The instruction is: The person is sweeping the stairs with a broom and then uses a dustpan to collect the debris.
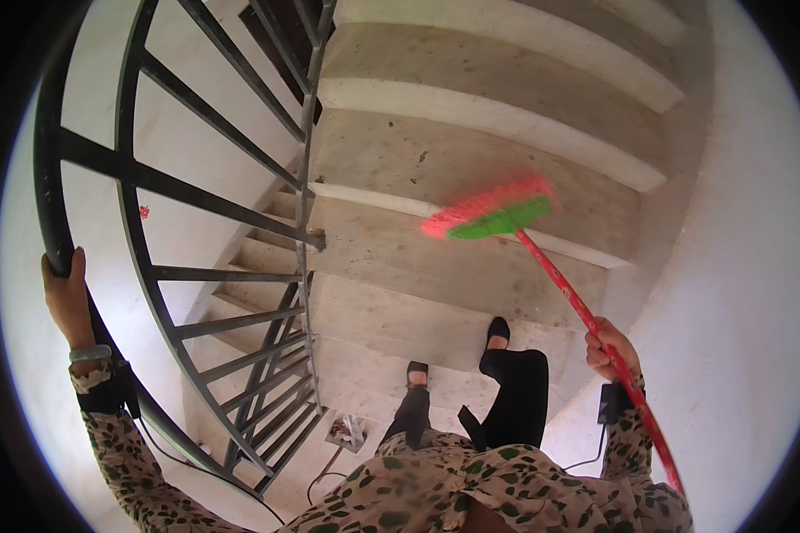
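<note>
My left hand (65, 293) grips the dark metal handrail (52, 220) of the staircase at the left. Closed around the red patterned handle of a broom (560, 283), my right hand (612, 350) is at the lower right. The broom's green head with blurred pink-red bristles is over the edge of a stair step (367, 193), ahead of my feet. Whether the bristles touch the step cannot be told. My feet, in black shoes, stand on steps below the broom head.
Dark metal balusters (227, 273) line the left side, with a lower flight of stairs (253, 256) beyond them. A white wall (733, 266) runs along the right. A dustpan-like container (347, 433) with debris lies below, near the railing's foot.
</note>
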Motion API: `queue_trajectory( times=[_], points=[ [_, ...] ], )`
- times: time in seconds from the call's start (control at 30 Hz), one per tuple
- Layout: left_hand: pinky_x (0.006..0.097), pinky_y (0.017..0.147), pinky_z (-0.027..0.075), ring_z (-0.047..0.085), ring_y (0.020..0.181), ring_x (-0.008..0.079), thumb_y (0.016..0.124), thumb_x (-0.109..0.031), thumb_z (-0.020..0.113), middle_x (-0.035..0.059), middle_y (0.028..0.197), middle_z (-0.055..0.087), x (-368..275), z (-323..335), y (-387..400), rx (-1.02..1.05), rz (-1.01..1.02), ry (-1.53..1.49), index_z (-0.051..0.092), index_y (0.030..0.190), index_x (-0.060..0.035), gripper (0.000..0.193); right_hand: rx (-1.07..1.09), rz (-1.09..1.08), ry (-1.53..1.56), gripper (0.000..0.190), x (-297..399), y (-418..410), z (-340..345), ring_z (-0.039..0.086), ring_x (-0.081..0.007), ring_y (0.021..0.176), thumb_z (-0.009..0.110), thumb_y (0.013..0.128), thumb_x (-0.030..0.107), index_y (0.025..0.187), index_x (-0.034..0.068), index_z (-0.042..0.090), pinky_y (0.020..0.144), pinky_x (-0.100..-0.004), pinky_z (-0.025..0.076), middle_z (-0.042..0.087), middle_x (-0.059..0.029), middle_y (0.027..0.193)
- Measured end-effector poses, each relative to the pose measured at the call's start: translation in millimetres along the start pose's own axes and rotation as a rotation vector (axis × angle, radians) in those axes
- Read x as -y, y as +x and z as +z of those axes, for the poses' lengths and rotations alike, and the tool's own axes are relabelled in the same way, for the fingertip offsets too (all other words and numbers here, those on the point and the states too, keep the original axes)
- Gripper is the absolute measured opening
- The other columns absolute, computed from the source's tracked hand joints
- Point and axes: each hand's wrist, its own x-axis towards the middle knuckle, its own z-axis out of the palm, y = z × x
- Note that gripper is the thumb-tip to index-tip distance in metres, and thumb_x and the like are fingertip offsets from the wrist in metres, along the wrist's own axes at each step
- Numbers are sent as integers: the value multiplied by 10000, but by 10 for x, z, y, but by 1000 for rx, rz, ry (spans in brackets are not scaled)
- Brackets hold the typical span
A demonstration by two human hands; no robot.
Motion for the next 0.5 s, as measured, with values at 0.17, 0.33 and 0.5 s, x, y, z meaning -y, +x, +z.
queue_trajectory(
  times=[0.17, 0.33, 0.5],
  points=[
    [372, 656, 450, 594, 712, 281, 719, -424, 539, 125, 790, 597, -96, -101, -107, -28, 14, -45, 485, 1053, -75, 486, -20, -110, -255, 297, -324, -426, 298, 412, -116, 429, 513, 790, 74, 1050, 108, 372, 391, -223, 308, 447, -68, 660],
    [393, 664, 454, 592, 745, 322, 709, -412, 535, 151, 804, 597, -127, -232, -256, -57, 47, -2, 483, 1031, -79, 466, 214, -114, -558, 302, -219, 111, 891, 385, -91, 400, 465, 815, 106, 1093, 60, 355, 347, -224, 283, 430, -35, 634],
    [418, 677, 452, 587, 782, 342, 712, -425, 525, 166, 833, 600, -335, -337, -358, -61, 24, 7, 476, 1056, -82, 489, 461, -138, -673, 114, -84, 1378, 1546, 377, -83, 396, 498, 771, 117, 819, 20, 463, 350, -227, 279, 425, -22, 531]
  ],
)
